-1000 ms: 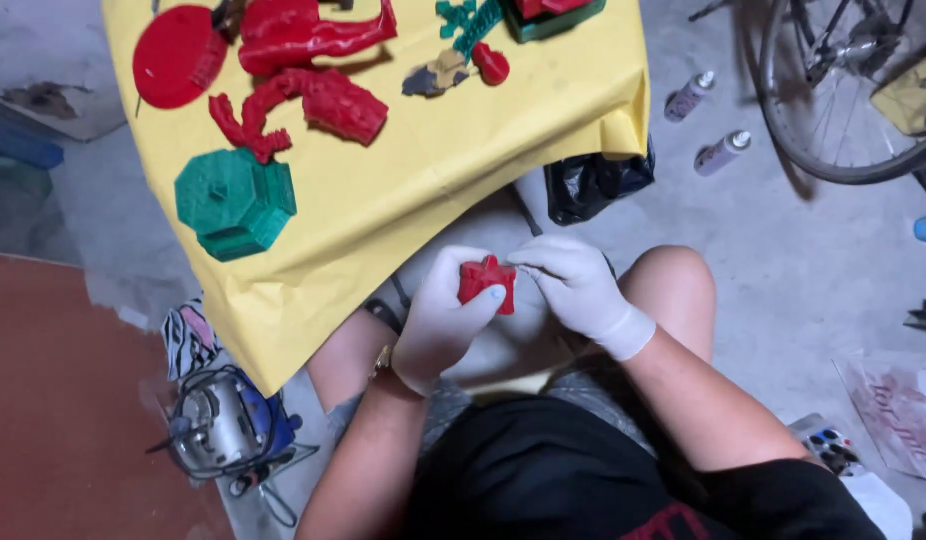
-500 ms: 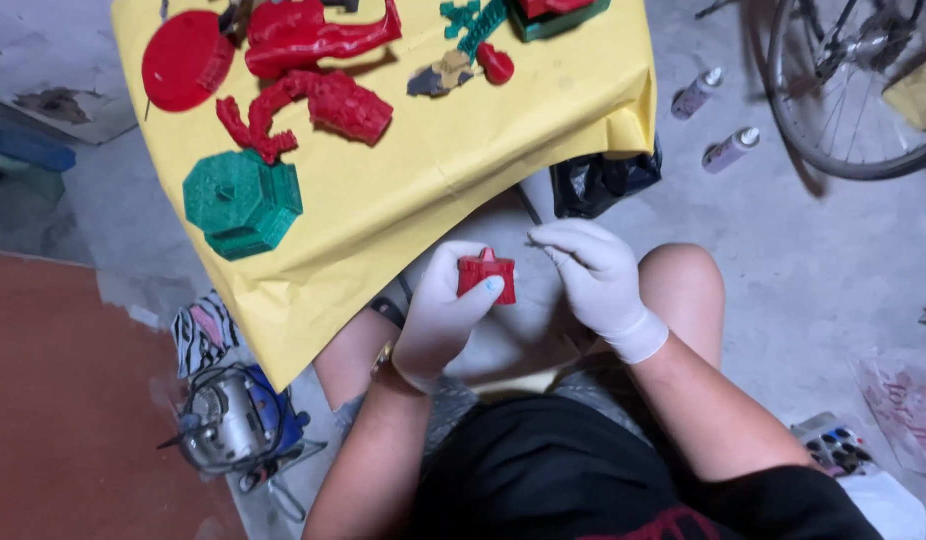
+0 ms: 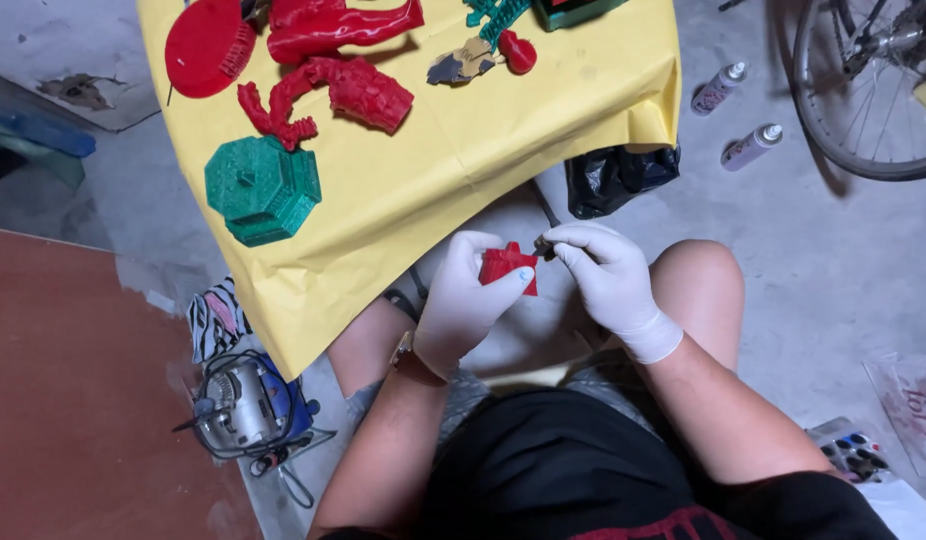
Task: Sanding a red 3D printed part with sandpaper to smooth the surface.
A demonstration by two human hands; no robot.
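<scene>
- Small red piece (image 3: 509, 268): clamped between thumb and fingers of gloved left hand (image 3: 464, 303), above the lap, just off the edge of the yellow sheet (image 3: 463, 150).
- Gloved right hand (image 3: 605, 275): fingertips pinched together on a small dark tool tip (image 3: 543, 246), touching the piece's upper right corner.
- Beyond the fingers, on the sheet: green octagonal box (image 3: 263, 188), red figure parts (image 3: 333, 90), red disc (image 3: 205, 45).
- Right of the fingers, on the floor: black bag (image 3: 615, 178), two spray bottles (image 3: 733, 115), bicycle wheel (image 3: 863, 90).
- Below left of the fingers: power tool (image 3: 245, 405).
</scene>
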